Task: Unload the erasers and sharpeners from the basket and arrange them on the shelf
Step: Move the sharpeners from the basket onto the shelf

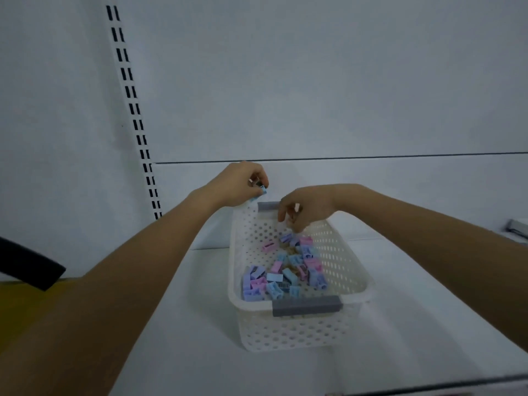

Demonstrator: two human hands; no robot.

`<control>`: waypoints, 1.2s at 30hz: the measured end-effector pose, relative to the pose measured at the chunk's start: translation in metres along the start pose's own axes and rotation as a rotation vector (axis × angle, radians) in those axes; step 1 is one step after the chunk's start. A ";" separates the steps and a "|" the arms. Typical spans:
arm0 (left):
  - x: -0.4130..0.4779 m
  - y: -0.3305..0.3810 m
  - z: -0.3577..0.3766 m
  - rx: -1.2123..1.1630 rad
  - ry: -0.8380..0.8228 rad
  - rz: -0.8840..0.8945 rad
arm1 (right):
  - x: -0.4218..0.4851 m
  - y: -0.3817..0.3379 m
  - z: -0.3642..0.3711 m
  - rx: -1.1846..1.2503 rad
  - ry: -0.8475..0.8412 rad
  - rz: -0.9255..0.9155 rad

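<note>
While the left hand (240, 184) pinched a blue sharpener (262, 191), I logged the right hand (310, 207) curled just above the basket (337, 252) pile (288, 270), hold unclear; pieces judged light, rigid: pinch flat sides.

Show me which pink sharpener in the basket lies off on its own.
The pink sharpener at the pile's far-left edge: bare basket floor surrounds it, while the other pink ones sit packed among blue and purple ones.

Left hand (243, 182) pinches a sharpener (263, 191); right hand (307, 208) fingers point down.
</note>
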State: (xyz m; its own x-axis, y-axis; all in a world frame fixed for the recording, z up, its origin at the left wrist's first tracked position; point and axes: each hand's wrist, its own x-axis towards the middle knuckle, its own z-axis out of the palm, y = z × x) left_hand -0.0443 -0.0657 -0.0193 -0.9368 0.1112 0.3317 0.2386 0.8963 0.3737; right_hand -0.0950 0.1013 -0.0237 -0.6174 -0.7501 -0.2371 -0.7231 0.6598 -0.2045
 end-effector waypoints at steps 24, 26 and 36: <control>0.112 0.336 0.153 0.039 -0.154 0.432 | -0.305 0.244 0.003 0.084 0.269 0.417; 0.117 0.369 0.178 0.014 -0.168 0.473 | -0.334 0.270 0.013 0.085 0.281 0.451; 0.165 0.474 0.272 0.000 -0.316 0.607 | -0.436 0.392 0.043 0.179 0.383 0.621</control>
State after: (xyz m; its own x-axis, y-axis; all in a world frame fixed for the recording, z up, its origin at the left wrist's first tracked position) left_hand -0.1549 0.4937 -0.0229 -0.6666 0.7142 0.2134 0.7453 0.6357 0.2010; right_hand -0.0959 0.6889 -0.0411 -0.9836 -0.1791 -0.0191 -0.1653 0.9396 -0.2997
